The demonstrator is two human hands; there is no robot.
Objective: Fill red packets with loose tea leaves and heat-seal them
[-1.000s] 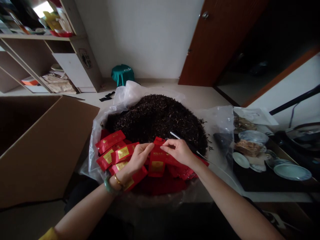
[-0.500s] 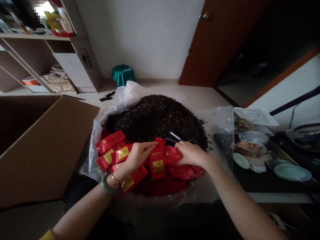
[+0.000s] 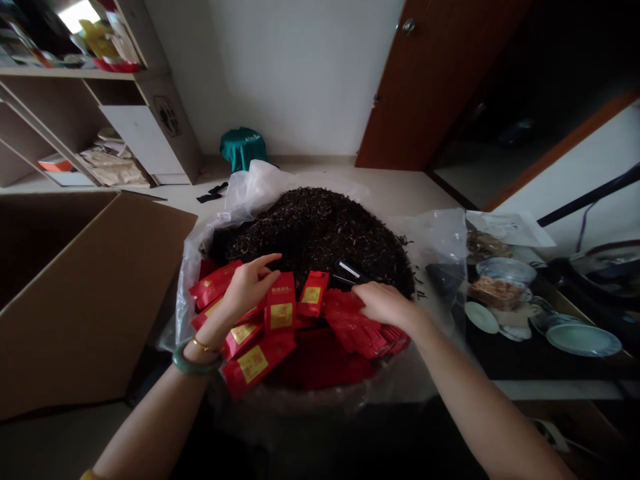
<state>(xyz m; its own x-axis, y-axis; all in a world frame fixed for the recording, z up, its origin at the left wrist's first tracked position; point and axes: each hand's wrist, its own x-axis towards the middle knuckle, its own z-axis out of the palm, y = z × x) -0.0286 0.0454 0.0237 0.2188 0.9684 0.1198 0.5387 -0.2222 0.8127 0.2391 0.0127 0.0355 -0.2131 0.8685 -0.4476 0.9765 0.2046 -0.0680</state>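
Observation:
My left hand (image 3: pixel 251 288) is open above the left-hand red packets, its fingers apart. Its thumb is near the top of a red packet with a gold label (image 3: pixel 280 307); I cannot tell if they touch. Another gold-labelled packet (image 3: pixel 313 293) lies between my hands. My right hand (image 3: pixel 385 305) is closed over a crumpled red packet (image 3: pixel 344 308), its fingertips partly hidden. Beside those fingers is a black object with a white strip (image 3: pixel 350 270). Behind the packets rises a heap of dark dried leaves (image 3: pixel 325 220), which looks like loose tea.
Clear plastic sheeting (image 3: pixel 187 267) surrounds the heap. To the left stands an open cardboard box (image 3: pixel 115 287). A black tray (image 3: pixel 450 287) on the right holds dishes and a pale green plate (image 3: pixel 583 335). Shelves (image 3: pixel 75 73) and a brown door (image 3: pixel 395 93) are farther back.
My left hand has moved left, and the upright gold-labelled packet now lies farther left too. A second labelled packet shows between my hands. My right hand has barely moved.

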